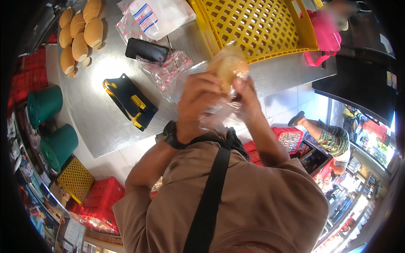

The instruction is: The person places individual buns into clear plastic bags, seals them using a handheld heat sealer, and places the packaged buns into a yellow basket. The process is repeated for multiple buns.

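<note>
Above the near edge of the metal table, I hold a clear plastic bag [225,107] with golden-brown bread [228,72] inside it. My left hand [199,93], with a black watch on its wrist, is closed on the bag's left side. My right hand [248,95] grips the bag from the right, its thumb against the plastic beside the bread. The bag's lower part hangs crumpled between both hands, and motion smears some of the fingers. Just left of my left hand lie loose printed plastic wrappers [168,69].
Several bread rolls [80,46] lie at the table's far left. A black phone [147,49], a black-and-yellow sealing tool [130,101] and a stack of printed bags [162,17] are on the table [93,126]. A yellow crate [257,29] stands far right. Another person [331,141] is at right.
</note>
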The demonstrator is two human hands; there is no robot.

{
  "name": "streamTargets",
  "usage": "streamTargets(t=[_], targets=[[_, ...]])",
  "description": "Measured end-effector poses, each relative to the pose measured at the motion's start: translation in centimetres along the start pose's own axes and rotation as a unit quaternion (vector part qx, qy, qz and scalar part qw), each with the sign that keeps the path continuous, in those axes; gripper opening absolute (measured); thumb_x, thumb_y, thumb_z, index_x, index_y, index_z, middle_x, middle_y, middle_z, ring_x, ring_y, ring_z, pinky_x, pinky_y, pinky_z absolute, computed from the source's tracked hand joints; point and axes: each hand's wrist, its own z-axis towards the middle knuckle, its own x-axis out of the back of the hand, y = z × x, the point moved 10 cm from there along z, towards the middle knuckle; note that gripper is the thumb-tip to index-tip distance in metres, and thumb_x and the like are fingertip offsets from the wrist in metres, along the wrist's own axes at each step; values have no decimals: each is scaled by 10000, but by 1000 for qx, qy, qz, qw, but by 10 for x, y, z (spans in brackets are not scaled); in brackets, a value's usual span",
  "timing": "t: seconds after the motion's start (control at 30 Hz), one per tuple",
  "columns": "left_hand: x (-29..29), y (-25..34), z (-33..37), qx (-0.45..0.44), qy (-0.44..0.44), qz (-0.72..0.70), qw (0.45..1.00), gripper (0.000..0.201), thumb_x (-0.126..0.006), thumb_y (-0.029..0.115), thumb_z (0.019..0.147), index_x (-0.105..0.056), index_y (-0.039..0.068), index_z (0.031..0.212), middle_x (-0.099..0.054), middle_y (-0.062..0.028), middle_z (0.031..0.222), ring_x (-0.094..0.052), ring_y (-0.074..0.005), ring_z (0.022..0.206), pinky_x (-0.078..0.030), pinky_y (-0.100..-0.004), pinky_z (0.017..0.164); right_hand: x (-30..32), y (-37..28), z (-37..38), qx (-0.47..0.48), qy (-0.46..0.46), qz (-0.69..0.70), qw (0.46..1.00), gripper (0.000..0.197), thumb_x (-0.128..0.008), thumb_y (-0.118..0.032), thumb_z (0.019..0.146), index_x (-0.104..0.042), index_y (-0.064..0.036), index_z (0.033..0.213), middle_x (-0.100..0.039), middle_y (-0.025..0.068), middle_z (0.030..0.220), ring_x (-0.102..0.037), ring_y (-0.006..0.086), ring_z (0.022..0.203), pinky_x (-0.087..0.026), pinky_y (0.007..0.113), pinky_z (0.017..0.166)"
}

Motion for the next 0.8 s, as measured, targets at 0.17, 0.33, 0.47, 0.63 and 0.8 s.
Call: streamTargets(t=[0.17,0.33,0.47,0.63,0.8], targets=[[-26,-9,17,102,11,33,994,430,-840,84,721,-640,69,1101,-613,-118,1106,-583,-314,1091,-486,-408,935,34,-90,54,124,32,-278,952,888,-832,-244,767,-356,16,1470,-573,166,1293,-578,253,1181,-492,355,1005],[-20,-49,-73,234,-97,126,959,319,-765,91,805,-632,43,1091,-635,-131,1119,-596,-337,1018,-482,-419,895,80,-58,140,53,-19,-559,827,744,-707,-255,847,-409,-38,1493,-591,177,1318,-602,259,1165,-505,350,969],[3,-97,-154,247,-140,301,910,240,-715,103,843,-659,62,1073,-638,-130,1103,-587,-354,1035,-464,-443,895,170,8,191,134,-25,-795,591,585,-630,-160,907,-466,-26,1452,-639,183,1260,-639,265,1116,-523,364,947],[18,-139,-202,335,-148,294,883,166,-734,67,790,-661,57,939,-626,-116,1109,-559,-352,1090,-447,-451,930,86,-71,73,168,146,-444,868,363,-641,-184,947,-622,-7,1263,-712,139,1043,-684,203,933,-538,324,840],[14,-123,-180,224,-97,259,935,145,-738,27,753,-638,57,853,-634,-102,1077,-564,-362,1076,-462,-465,920,30,46,-4,216,-17,-589,779,236,-690,-53,870,-697,-25,1103,-705,143,1079,-691,306,941,-560,394,864]])
